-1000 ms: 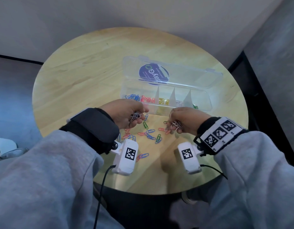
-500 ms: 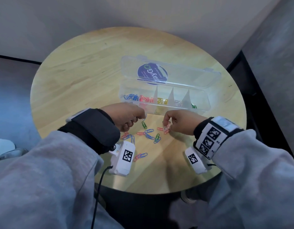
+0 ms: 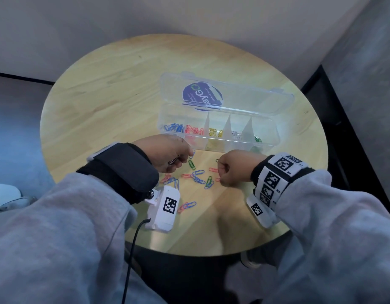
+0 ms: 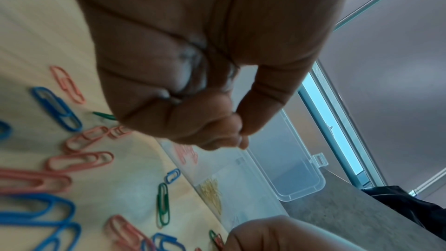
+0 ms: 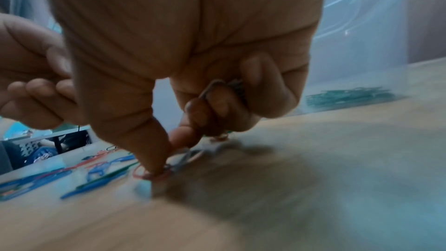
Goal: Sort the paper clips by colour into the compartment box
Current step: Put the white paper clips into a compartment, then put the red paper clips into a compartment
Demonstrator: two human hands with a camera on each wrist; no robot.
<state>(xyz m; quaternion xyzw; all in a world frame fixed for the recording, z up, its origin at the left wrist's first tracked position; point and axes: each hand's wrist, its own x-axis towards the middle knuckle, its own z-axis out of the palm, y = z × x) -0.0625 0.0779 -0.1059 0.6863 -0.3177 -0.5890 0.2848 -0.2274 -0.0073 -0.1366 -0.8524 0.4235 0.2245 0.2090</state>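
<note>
A clear compartment box [image 3: 269,143] lies open on the round wooden table [image 3: 115,88]. It holds blue clips [image 3: 173,127], red clips [image 3: 194,130], yellow clips [image 3: 215,133], silver clips [image 3: 237,135] and green clips [image 3: 257,139], each colour in its own section. Loose blue, pink and green clips [image 3: 198,175] lie scattered in front of the box. My left hand [image 3: 181,160] hovers over the scatter's left side, fingers curled round a bunch of silver clips [image 4: 190,72]. My right hand [image 3: 220,174] keeps silver clips [image 5: 222,91] in its curled fingers, while thumb and forefinger press on a pink clip [image 5: 154,174] on the table.
The box lid [image 3: 244,95], with a round blue sticker, lies flat behind the compartments. A pink and a blue clip [image 3: 187,206] lie apart, close to the white camera on my left wrist. The table's near edge is just below my forearms.
Both hands have dropped from chest height toward the loose clips. The right hand has turned fingers-down and now touches the table at the scatter's right edge.
</note>
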